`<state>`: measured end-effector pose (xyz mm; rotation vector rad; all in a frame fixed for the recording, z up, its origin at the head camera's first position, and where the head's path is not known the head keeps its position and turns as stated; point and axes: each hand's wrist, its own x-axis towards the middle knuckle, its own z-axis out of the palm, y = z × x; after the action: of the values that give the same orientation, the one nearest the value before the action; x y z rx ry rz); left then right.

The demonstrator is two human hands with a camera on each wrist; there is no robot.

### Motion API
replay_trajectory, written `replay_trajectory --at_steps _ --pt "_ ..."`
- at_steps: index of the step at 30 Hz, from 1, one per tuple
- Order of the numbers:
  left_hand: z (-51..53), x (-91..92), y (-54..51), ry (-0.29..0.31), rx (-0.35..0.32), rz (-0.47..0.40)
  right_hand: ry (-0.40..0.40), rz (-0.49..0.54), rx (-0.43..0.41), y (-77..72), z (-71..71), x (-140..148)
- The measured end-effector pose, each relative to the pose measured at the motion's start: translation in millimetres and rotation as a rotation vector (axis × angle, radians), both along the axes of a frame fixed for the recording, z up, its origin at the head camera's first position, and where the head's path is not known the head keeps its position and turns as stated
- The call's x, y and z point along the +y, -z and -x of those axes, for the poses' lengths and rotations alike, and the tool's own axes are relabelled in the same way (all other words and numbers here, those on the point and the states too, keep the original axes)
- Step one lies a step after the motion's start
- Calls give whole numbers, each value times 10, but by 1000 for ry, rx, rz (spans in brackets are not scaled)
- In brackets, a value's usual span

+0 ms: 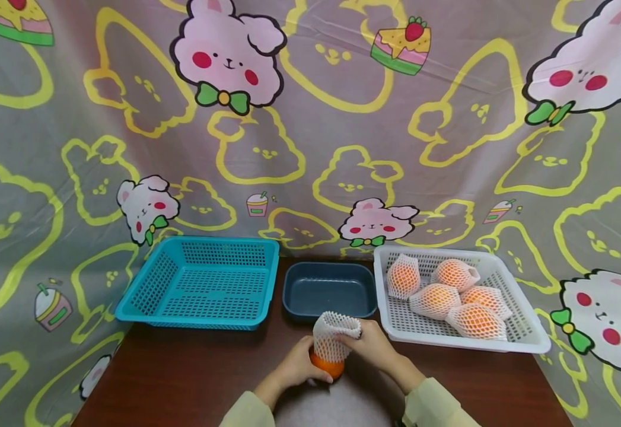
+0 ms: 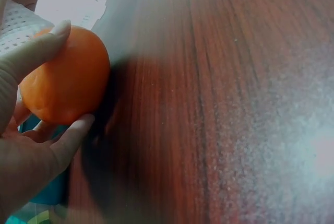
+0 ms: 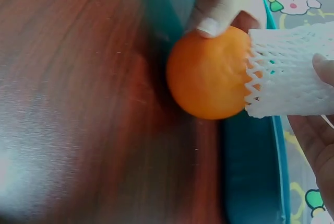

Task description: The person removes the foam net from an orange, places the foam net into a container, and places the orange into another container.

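Observation:
An orange point(image 1: 327, 364) is held low over the front of the table by my left hand point(image 1: 295, 363), its thumb and fingers round the fruit. A white foam net sleeve point(image 1: 334, 335) covers the upper part of the orange and stands up above it, its top end gaping. My right hand point(image 1: 372, 347) pinches this sleeve near its top. In the right wrist view the sleeve point(image 3: 292, 72) reaches only over one side of the orange point(image 3: 209, 75); the rest is bare. The left wrist view shows the thumb and fingers against the bare orange point(image 2: 70, 78).
Behind the hands stands a dark blue-grey tub point(image 1: 328, 290). A turquoise basket point(image 1: 198, 323) is at the left. On the right, a white basket point(image 1: 462, 343) holds several oranges in foam nets point(image 1: 435, 300). A patterned cloth point(image 1: 310, 130) hangs behind the brown table point(image 1: 182, 379).

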<state>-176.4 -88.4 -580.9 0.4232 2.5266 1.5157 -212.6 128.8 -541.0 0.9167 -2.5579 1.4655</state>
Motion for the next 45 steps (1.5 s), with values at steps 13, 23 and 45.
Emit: replay_trajectory --at_steps 13,23,45 --pt "-13 -82 -21 5 -42 63 53 -51 239 -190 258 -135" --pt "-37 -95 -13 -3 -59 62 105 -104 440 -265 552 -214" --pt "-17 -52 -30 -7 -82 57 176 -832 363 -85 870 -354"
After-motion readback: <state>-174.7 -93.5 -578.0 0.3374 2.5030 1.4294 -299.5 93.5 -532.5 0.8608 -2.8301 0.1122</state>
